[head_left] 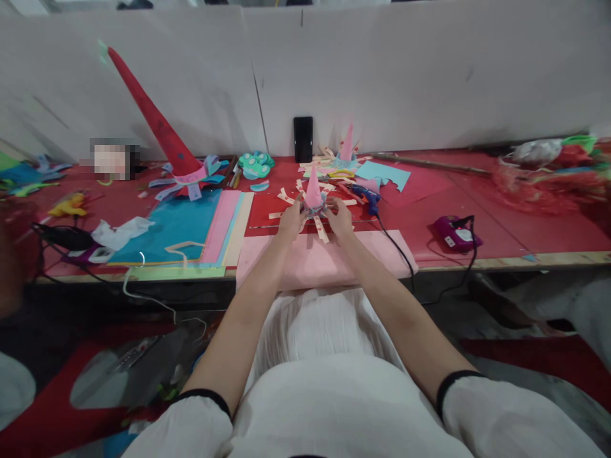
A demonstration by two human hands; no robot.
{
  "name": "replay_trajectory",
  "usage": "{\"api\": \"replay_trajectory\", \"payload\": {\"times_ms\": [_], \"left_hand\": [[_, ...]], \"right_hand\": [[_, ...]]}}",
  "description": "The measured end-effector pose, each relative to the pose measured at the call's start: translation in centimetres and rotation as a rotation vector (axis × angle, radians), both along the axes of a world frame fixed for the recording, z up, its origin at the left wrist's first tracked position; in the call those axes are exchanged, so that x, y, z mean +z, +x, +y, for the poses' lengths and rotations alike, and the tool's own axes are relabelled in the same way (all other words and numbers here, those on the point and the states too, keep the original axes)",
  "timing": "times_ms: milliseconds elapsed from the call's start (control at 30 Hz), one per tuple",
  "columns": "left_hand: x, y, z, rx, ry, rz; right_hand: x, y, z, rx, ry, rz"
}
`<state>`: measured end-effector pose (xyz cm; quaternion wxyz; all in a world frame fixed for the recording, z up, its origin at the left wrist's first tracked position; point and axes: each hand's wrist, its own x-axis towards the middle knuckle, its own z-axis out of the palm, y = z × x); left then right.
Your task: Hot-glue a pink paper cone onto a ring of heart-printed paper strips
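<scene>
The left hand [291, 221] and right hand [340, 219] grip the pink paper cone [314, 191] around its base, over the worktop [409, 224].

Over my feed I see a cloth [310, 264] along the front edge of the desk [515, 245], the paper cone [313, 189] behind it, phone [303, 140] at the back edge, paper stack [167, 222] left, glue gun [370, 198] right.

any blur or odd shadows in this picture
In the head view, light looks diffuse, with a soft shadow left of the purple box; it's dim beneath the red table; the red mesh at far right looks smeared; a pixelated patch masks something at left; the pink cone looks clearer.
</scene>
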<state>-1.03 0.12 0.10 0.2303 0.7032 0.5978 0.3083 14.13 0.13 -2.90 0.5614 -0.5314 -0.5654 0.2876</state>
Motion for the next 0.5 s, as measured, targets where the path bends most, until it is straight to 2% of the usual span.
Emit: {"api": "replay_trajectory", "payload": {"times_ms": [100,300,500], "left_hand": [[-0.09,0.11,0.01,-0.016,0.035,0.032],[-0.37,0.25,0.21,-0.058,0.106,-0.030],[-0.20,0.29,-0.04,-0.056,0.079,-0.001]], "right_hand": [[0.08,-0.01,-0.05,-0.002,0.007,-0.003],[0.40,0.09,-0.07,-0.030,-0.006,-0.082],[0.39,0.27,-0.06,-0.033,0.000,-0.164]]}}
